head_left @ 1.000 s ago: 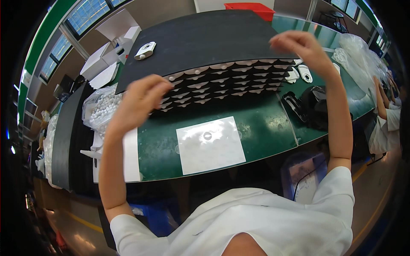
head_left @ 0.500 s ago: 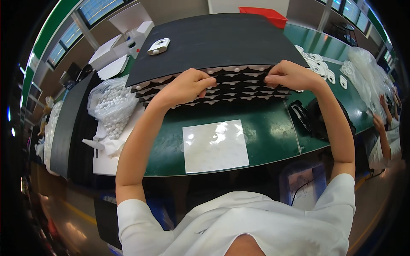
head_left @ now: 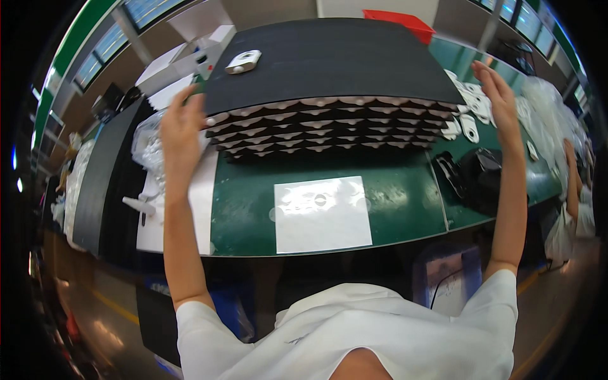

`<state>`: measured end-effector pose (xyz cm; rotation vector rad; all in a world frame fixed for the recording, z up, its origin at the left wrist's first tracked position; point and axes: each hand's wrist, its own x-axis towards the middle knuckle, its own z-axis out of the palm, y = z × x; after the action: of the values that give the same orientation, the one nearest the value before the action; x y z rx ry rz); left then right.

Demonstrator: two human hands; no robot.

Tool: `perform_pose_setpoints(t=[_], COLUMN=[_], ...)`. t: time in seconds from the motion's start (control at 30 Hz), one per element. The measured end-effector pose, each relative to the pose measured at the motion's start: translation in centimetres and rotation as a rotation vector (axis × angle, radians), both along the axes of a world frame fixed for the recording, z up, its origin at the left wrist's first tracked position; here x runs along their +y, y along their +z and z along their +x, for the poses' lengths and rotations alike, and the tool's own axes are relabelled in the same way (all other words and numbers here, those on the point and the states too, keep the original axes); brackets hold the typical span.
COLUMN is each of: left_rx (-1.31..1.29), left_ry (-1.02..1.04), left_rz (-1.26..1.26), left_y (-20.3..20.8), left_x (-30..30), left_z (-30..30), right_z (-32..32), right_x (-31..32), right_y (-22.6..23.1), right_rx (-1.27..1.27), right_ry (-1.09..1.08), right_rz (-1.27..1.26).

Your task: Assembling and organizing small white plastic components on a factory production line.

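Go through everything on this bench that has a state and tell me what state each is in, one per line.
Stack of black moulded trays: piled flat, top sheet on.
Small white device: lying on the top sheet.
Left hand: open, at the stack's left end.
Right hand: open, beside the stack's right end.
White paper sheet: flat on the green table.

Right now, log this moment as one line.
left hand: open, at tray stack left end | right hand: open, right end | white sheet on green table
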<state>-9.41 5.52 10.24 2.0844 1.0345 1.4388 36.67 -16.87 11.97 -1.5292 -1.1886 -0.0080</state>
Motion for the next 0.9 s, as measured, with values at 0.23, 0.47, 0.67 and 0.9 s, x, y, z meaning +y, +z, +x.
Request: perform_pose_setpoints(t=[0.23,0.47,0.67,0.9], left_rx=[0.055,0.093,-0.011,0.052], left_ry=[0.056,0.067,0.076,-0.025], left_rz=[-0.381,-0.289,-0.397,0.043], left_y=[-3.3,-3.9,-3.2,-2.0], left_x=[3.7,4.3,3.5,-1.4], left_z=[-2.8,-2.9,-2.8,-1.0], right_z=[-1.0,-2.6,-1.5,0.3], right_x=[2.5,2.7,2.9,0.7], right_y=[-4.9,-4.2,-5.1,-5.2], right_rx=[0.624,0.688,0.668,0.039], right_ry=[0.227,0.249,0.307,0.156], right_rz=[-0.092,-0.106,-0.088,-0.213])
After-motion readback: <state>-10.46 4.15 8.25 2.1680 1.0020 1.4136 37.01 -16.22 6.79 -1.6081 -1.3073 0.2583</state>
